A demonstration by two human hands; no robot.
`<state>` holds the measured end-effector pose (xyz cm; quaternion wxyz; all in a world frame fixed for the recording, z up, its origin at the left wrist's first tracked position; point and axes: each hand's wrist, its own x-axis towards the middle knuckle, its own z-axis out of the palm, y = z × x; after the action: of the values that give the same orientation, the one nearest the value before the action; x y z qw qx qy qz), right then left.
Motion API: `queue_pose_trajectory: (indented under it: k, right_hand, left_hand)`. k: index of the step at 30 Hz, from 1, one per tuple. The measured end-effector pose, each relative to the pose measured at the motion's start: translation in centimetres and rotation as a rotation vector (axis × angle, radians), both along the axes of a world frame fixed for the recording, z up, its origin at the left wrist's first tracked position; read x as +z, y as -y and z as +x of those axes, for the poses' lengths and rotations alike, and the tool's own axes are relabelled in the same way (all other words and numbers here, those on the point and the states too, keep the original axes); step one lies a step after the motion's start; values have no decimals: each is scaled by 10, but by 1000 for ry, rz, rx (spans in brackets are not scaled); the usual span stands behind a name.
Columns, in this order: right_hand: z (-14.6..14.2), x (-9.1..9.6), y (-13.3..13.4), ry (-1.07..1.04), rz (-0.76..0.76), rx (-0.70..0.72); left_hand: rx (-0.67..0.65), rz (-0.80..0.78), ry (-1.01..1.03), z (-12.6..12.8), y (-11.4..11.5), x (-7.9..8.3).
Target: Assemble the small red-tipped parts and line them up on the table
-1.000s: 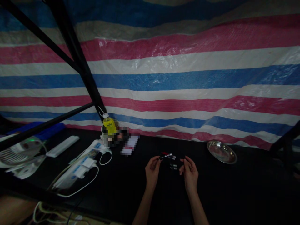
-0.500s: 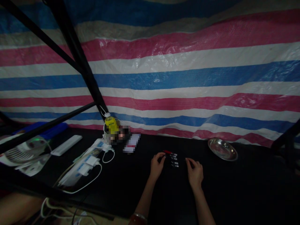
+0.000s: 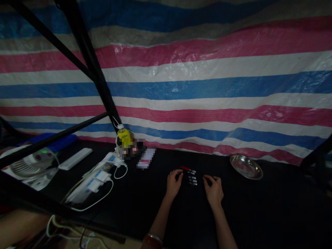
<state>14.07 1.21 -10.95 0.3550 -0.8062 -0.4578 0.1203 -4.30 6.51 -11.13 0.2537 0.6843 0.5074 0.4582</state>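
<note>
Head camera shows you a row of small slim pieces (image 3: 192, 178) on the black table (image 3: 193, 218), lying between your left hand (image 3: 174, 184) and your right hand (image 3: 213, 190). Your left hand is half curled, with a little gap between thumb and forefinger, just beside the row's left side; I cannot tell if it has hold of a dark end there. Your right hand is bent, its thumb and forefinger near each other, apart from the shiny ends; I see nothing in it, but I cannot say surely that it is without load.

If either hand sweeps inward, it could push the pieces out of their line, because they lie close together and look light. Dark parts are almost lost on the dark surface, so your fingers could miss one or catch two.

As for their look, the right ends are silvery and bright, and the farthest piece has a red part (image 3: 185, 168). Finer details are too small to read.
</note>
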Motion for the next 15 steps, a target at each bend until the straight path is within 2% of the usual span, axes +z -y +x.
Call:
queue_pose_trajectory:
  k: [4,9,13,15]
  right_hand:
    - [1,-4,0,1,98,-8]
    - [-1,1,-5,148,254,-3]
    - [-10,4,-14,235,240,140]
    - [-16,3,-17,255,199,166]
  left_hand:
    - [47,20,4,1,0,0]
    - [108,-28,-63,3,2,0]
    - [118,-58,-75,4,3,-2]
    - [123,-56,-68,3,3,-3]
